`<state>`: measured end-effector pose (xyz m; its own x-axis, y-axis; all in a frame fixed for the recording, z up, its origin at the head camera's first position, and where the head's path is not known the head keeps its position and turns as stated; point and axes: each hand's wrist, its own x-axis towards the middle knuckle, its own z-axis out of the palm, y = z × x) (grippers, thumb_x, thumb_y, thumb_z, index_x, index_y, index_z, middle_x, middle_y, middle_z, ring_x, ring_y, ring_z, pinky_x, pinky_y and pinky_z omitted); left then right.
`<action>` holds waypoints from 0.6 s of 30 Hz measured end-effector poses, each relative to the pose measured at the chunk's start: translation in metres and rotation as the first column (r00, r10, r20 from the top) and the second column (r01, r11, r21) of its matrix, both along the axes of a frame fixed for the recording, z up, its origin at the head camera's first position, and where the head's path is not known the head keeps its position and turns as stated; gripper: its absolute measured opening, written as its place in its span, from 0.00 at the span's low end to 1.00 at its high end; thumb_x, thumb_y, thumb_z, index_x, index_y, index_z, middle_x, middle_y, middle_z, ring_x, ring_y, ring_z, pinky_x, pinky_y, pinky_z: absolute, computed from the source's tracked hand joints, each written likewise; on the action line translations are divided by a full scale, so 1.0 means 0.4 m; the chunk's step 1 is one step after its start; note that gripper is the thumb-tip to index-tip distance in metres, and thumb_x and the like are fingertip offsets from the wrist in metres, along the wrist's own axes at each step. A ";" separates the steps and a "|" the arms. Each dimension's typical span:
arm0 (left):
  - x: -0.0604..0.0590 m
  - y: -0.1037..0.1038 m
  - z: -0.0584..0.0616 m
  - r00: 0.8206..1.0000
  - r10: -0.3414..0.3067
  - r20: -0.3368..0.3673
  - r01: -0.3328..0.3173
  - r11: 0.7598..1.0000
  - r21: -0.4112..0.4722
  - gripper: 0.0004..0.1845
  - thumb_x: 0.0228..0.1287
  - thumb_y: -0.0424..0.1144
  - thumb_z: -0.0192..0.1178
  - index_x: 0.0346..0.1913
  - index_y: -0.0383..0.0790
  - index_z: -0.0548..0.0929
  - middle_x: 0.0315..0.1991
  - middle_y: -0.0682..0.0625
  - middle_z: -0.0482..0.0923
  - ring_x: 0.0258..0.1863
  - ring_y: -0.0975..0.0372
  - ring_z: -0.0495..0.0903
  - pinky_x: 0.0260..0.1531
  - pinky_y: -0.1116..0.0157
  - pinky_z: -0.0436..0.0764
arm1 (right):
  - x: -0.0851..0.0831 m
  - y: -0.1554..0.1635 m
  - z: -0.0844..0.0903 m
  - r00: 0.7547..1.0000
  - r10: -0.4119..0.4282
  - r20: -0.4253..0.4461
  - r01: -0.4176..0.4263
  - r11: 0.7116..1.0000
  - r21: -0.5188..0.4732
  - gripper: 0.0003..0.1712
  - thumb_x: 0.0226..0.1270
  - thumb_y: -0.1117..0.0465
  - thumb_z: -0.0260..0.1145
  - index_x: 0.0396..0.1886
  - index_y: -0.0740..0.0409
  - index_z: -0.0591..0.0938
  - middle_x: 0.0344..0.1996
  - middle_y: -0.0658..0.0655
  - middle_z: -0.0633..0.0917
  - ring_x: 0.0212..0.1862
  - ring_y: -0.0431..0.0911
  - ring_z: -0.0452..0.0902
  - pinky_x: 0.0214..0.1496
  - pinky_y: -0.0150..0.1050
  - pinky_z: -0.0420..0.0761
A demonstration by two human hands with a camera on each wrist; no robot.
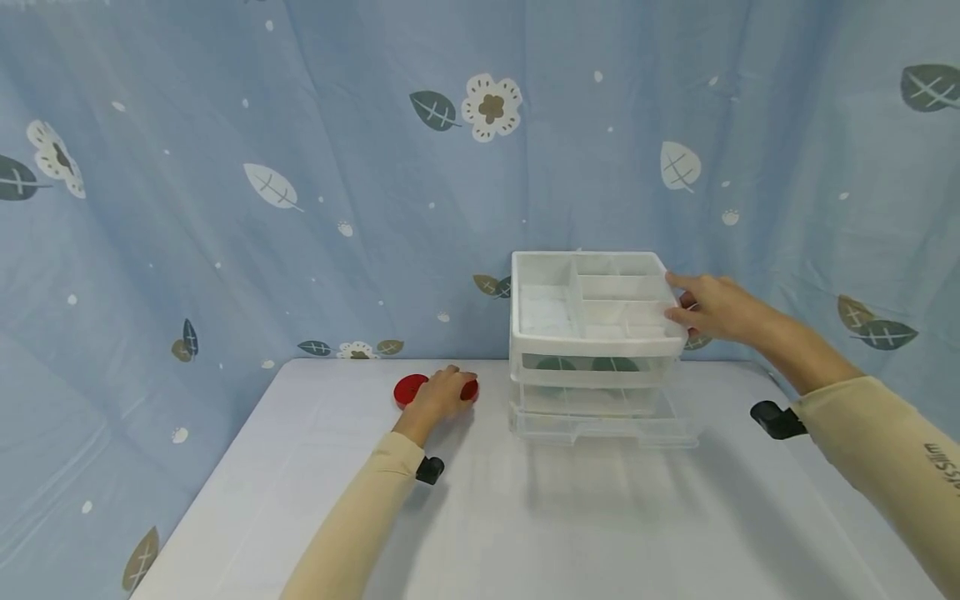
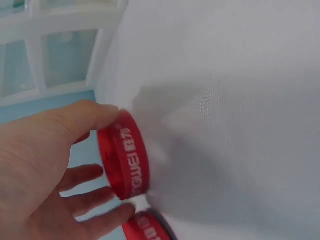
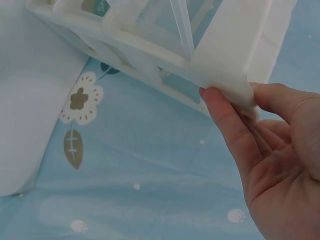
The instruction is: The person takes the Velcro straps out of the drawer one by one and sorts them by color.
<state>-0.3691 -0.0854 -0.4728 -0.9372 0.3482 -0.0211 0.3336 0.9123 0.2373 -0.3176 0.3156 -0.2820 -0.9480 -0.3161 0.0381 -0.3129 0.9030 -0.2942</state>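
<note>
My left hand (image 1: 444,393) pinches a red round roll-like item (image 1: 469,390) with white lettering on its band, just above the white tabletop. In the left wrist view, my thumb lies on the edge of this red roll-like item (image 2: 131,155) and my other fingers are behind and below it. A second red round item (image 1: 410,389) lies beside the hand, partly covered by it. To the right stands a white drawer organizer (image 1: 600,344) with a compartmented top tray. At its upper right edge my right hand (image 1: 716,308) grips the rim between thumb and fingers.
The organizer's clear lower drawer (image 1: 607,429) juts out toward me at the bottom. Behind the white table (image 1: 300,500) hangs a blue curtain (image 1: 360,167) with leaf and flower prints. A black wrist device (image 1: 778,420) is strapped near my right cuff.
</note>
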 end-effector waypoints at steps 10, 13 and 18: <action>0.117 0.018 0.032 0.977 -0.160 -0.141 0.199 0.921 0.336 0.25 0.62 0.43 0.66 0.62 0.43 0.77 0.55 0.45 0.79 0.50 0.54 0.78 0.48 0.56 0.82 | 0.000 -0.001 -0.002 1.000 0.010 0.007 -0.010 1.000 -0.013 0.41 0.72 0.63 0.60 0.73 0.77 0.50 0.49 0.81 0.78 0.35 0.57 0.87 0.34 0.45 0.86; 0.161 0.024 0.043 0.973 -0.189 -0.135 0.231 0.835 0.500 0.25 0.62 0.41 0.67 0.62 0.44 0.77 0.55 0.49 0.80 0.50 0.56 0.80 0.48 0.59 0.83 | 0.001 0.001 -0.001 1.000 0.015 0.003 -0.015 1.000 -0.011 0.41 0.72 0.63 0.60 0.73 0.78 0.50 0.49 0.82 0.78 0.34 0.57 0.87 0.34 0.45 0.86; 0.222 0.032 0.061 0.966 -0.234 -0.110 0.239 0.651 0.721 0.24 0.63 0.38 0.66 0.62 0.45 0.77 0.54 0.48 0.81 0.53 0.54 0.82 0.50 0.61 0.84 | 0.001 0.002 -0.001 1.000 0.005 0.010 -0.005 1.000 -0.013 0.41 0.72 0.63 0.60 0.73 0.77 0.50 0.50 0.82 0.78 0.35 0.57 0.87 0.35 0.46 0.86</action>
<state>-0.2805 -0.0727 -0.4483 -0.8202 0.4608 0.3391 0.5174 0.3445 0.7833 -0.3171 0.3166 -0.2824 -0.9468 -0.3201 0.0333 -0.3143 0.8975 -0.3094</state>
